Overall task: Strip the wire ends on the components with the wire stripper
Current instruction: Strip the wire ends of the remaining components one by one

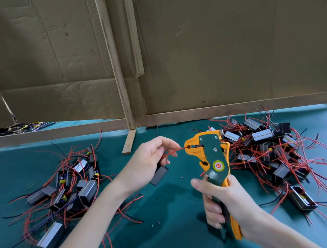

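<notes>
Head view: our left hand pinched a thin red wire feeding the orange-and-green wire stripper, its handles gripped by our right hand.

You have one wire stripper, two hands, and two component heaps flanking it: left heap, right heap (units too tangled to count).

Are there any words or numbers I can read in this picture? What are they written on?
"OK": white letters in the red middle of the round sticker on the wire stripper, held in the right hand.
Nothing else can be read: the components in both piles show no clear print, and the cardboard behind shows no writing.
</notes>
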`<state>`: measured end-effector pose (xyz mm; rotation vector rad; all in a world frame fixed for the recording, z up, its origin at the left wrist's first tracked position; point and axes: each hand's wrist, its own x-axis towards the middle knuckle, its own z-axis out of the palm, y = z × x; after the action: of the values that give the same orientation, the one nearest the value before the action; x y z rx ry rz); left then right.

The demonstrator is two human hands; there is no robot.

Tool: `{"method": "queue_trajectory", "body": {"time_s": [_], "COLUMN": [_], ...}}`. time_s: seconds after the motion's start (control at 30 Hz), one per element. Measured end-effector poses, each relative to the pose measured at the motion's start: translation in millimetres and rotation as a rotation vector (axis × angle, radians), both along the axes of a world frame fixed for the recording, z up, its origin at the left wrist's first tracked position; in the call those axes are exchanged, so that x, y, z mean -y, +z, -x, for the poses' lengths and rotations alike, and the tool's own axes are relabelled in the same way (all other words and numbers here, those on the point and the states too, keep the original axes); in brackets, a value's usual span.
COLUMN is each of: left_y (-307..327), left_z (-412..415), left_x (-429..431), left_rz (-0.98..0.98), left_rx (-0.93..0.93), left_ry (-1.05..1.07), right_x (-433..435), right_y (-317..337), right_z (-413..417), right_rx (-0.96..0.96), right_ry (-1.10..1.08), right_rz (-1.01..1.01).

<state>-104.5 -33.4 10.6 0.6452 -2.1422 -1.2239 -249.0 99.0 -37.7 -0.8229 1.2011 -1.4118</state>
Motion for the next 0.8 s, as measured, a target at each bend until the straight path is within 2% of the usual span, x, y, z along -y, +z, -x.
{"method": "queue_trajectory", "body": {"time_s": [0.07, 0.17, 0.33, 0.47, 0.8], "left_y": [-4, -7, -5, -1, 14], "left_z": [3, 3, -1, -1, -3], "left_x": [-1, 0, 3, 1, -10], "left_rz": [0.045, 0.104, 0.123, 0.08, 0.077], "left_rx": [0.005, -0.025, -0.106, -0.079, -0.114], "left_ry": [0.018, 0.054, 0.127, 0.091, -0.015], "right_x": [0, 3, 5, 9, -2], "right_y": [2, 5, 5, 6, 10], "right_z": [5, 9, 25, 33, 21], "right_rx": [0.016, 0.204, 0.378, 0.372, 0.19], "right_ry": [0.109, 0.281, 0.275, 0.253, 0.395], "right_rz": [0.044, 0.117, 0.197, 0.182, 0.162]}}
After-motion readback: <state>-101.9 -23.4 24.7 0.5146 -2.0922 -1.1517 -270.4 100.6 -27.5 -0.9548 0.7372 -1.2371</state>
